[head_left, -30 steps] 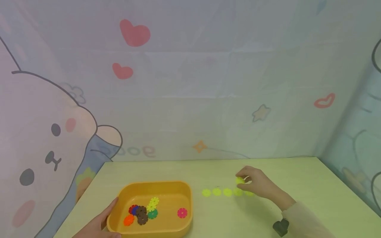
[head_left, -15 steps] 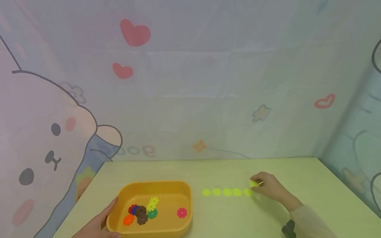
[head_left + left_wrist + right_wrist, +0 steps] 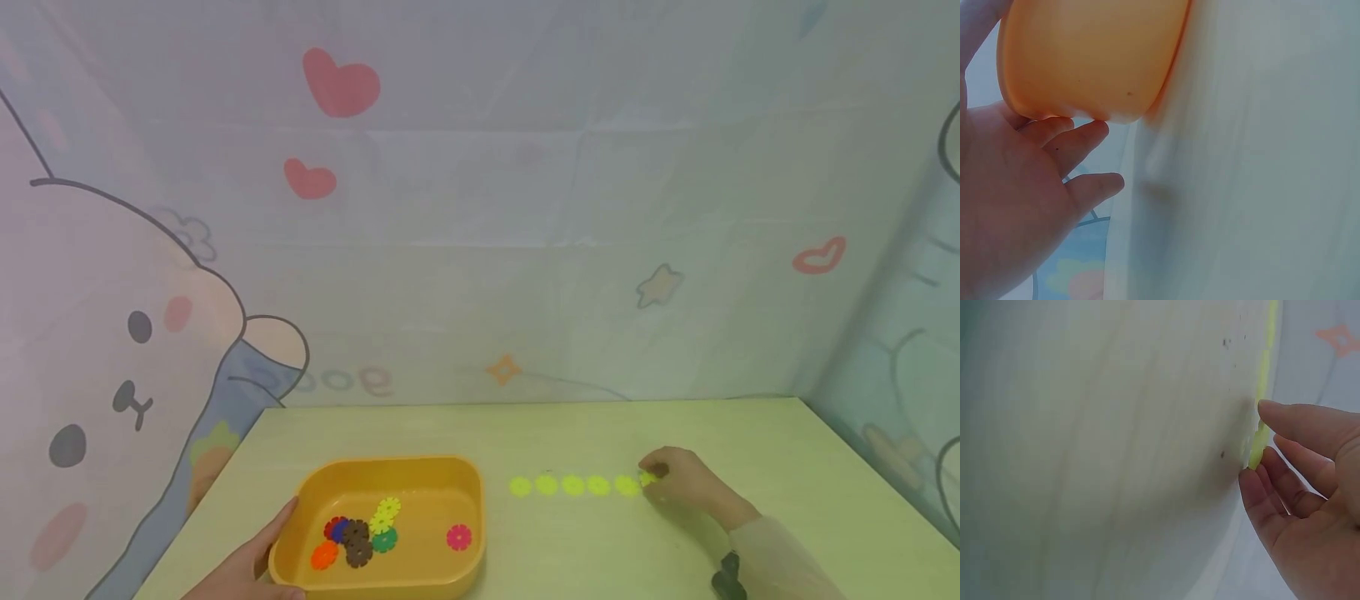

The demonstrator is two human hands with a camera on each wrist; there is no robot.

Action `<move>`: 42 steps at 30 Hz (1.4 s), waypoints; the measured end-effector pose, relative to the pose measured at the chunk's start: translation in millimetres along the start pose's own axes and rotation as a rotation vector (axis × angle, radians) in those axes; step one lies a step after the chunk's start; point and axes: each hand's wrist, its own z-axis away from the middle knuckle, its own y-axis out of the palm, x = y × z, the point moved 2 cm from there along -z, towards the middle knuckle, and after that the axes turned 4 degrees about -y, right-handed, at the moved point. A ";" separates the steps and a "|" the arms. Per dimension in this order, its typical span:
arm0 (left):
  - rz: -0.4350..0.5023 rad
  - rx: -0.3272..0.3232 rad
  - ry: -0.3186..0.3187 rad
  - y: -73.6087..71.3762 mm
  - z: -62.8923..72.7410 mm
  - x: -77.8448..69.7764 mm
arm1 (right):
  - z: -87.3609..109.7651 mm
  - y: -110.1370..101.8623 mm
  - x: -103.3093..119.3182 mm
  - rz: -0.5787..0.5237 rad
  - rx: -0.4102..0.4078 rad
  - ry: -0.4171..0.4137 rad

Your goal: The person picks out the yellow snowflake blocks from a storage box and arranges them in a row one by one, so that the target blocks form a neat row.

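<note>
In the head view, my right hand (image 3: 686,482) pinches a yellow snowflake disc (image 3: 647,478) at the right end of a row of yellow snowflake discs (image 3: 573,485) on the table. The right wrist view has the held disc (image 3: 1258,449) edge-on, low at the table surface, between thumb and fingertips. My left hand (image 3: 243,571) holds the left side of a yellow-orange plastic tray (image 3: 468,575). In the left wrist view its fingertips touch the tray's outer wall (image 3: 1097,69), one finger standing apart from it.
Inside the tray lie yellow discs (image 3: 382,522), brown discs (image 3: 358,552), a green disc (image 3: 385,540), an orange disc (image 3: 324,555), a pink disc (image 3: 459,537), and red and blue ones. A printed cloth (image 3: 480,275) hangs behind the pale table (image 3: 570,558).
My right hand has carried a yellow disc rightward from above the row, then down to the table at the row's right end. My left hand and the tray stay in place.
</note>
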 end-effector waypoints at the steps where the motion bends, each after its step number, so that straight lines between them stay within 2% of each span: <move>1: -0.004 0.003 0.004 0.0 0.0 0.1 | 0.0 0.2 -0.1 -0.003 0.001 -0.001; 23: -0.046 0.007 0.035 -0.9 0.0 1.4 | 1.6 -0.7 -0.1 -0.009 0.019 -0.008; 29: -0.062 -0.017 0.012 1.0 0.7 0.1 | 0.0 -2.0 2.6 -0.008 0.016 0.003; 36: -0.047 -0.048 -0.032 3.4 2.6 -1.3 | -12.1 -13.8 34.9 -0.009 -0.008 -0.076; 42: -0.067 -0.048 -0.027 3.2 2.7 -0.8 | -27.4 -21.0 72.4 -0.045 -0.043 -0.149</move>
